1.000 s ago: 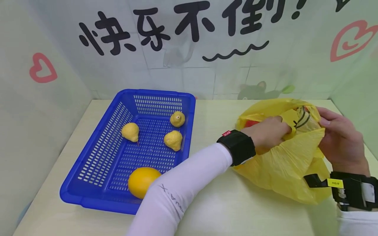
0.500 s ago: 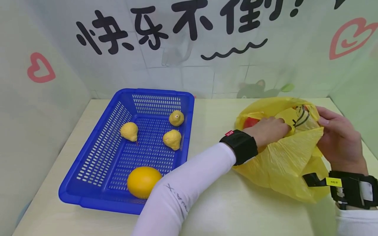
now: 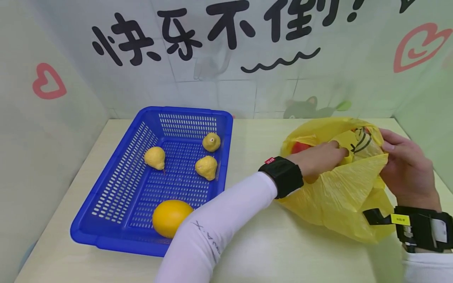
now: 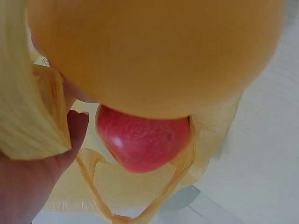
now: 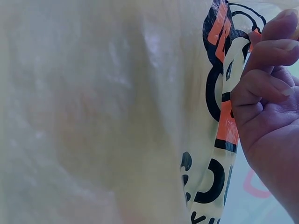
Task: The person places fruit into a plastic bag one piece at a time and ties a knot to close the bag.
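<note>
My left hand (image 3: 320, 159) reaches into the mouth of a yellow plastic bag (image 3: 339, 204), its fingertips hidden inside. What they touch in there cannot be made out. In the left wrist view a large yellow-orange round thing (image 4: 159, 56) fills the top, close to the camera, beside my thumb. A shiny red fruit (image 4: 142, 142) lies below it; something red (image 3: 300, 147) also shows at the bag's left side. My right hand (image 3: 410, 169) pinches the bag's right edge between thumb and fingers. Printed plastic (image 5: 226, 121) runs alongside that hand in the right wrist view.
Left of the bag stands a blue perforated basket (image 3: 116, 247). Three yellow pear-shaped fruits, one at the left (image 3: 155, 158), lie in it, with a larger smooth yellow oval fruit (image 3: 172, 218) near the front. My left forearm (image 3: 219, 232) crosses its front right corner.
My left hand shifts slightly right, then back left, staying in the bag mouth. My right hand keeps its hold on the bag's edge. The basket fruits have not moved.
</note>
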